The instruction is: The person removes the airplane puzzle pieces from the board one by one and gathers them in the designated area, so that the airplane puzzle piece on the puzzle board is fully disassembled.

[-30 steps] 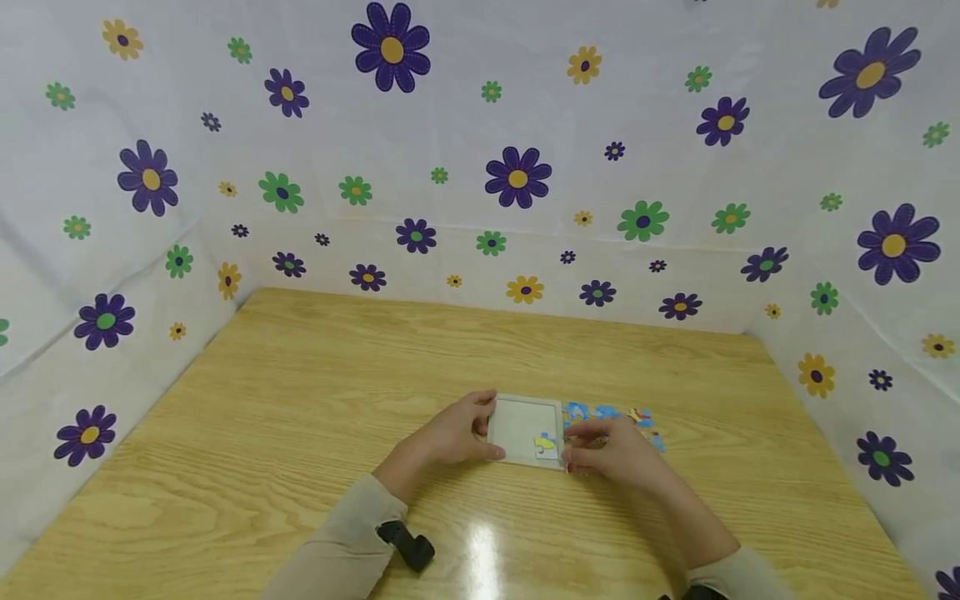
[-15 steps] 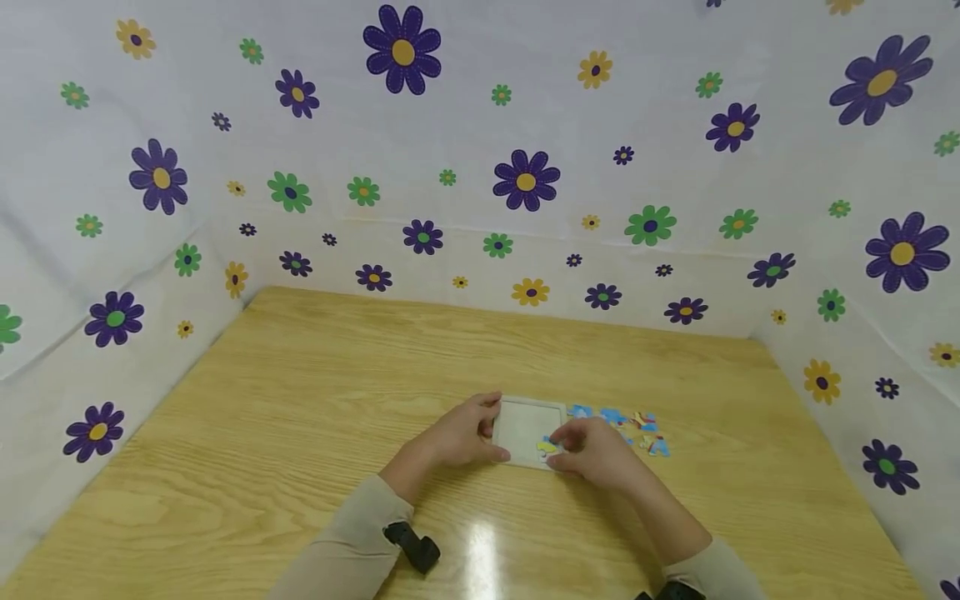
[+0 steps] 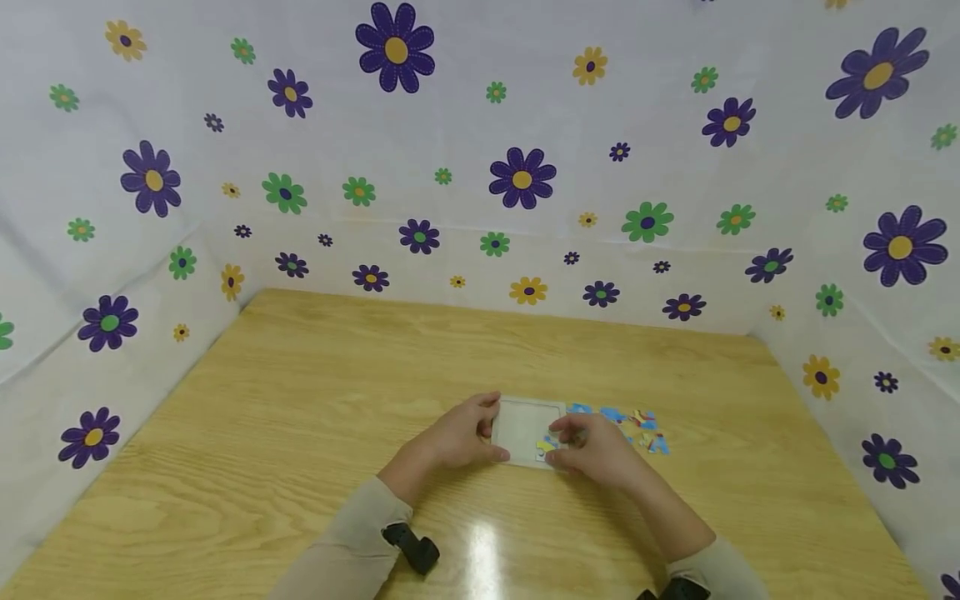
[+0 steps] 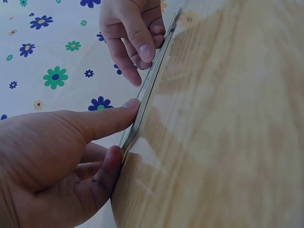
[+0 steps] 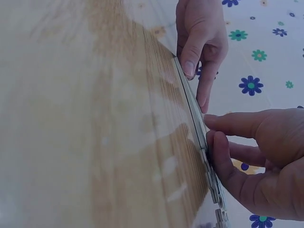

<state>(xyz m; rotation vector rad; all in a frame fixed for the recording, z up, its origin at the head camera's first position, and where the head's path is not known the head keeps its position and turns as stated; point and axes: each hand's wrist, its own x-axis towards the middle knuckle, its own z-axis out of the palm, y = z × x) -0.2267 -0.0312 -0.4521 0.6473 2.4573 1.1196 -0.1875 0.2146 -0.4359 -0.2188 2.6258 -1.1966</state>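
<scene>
A shallow white puzzle tray [image 3: 521,421] lies on the wooden table, with a yellow, blue and white puzzle piece [image 3: 544,447] in its lower right corner. My left hand [image 3: 459,432] holds the tray's left side, thumb on the near corner and fingers at the far one. At the lower right of the tray, my right hand [image 3: 600,450] pinches a puzzle piece between thumb and forefinger, low against the tray surface; the fingers mostly cover this piece. In the right wrist view the tray [image 5: 190,102] appears edge-on, with the right fingertips right at its surface.
Several loose puzzle pieces [image 3: 643,420], blue, yellow and red, lie just right of the tray, partly behind the right hand. White cloth [image 3: 420,192] with printed flowers stands around the back and sides of the wooden table [image 3: 337,375].
My right hand has moved left from the loose pieces onto the tray's lower right corner, and stays there over the last half second. The left hand keeps its hold on the tray.
</scene>
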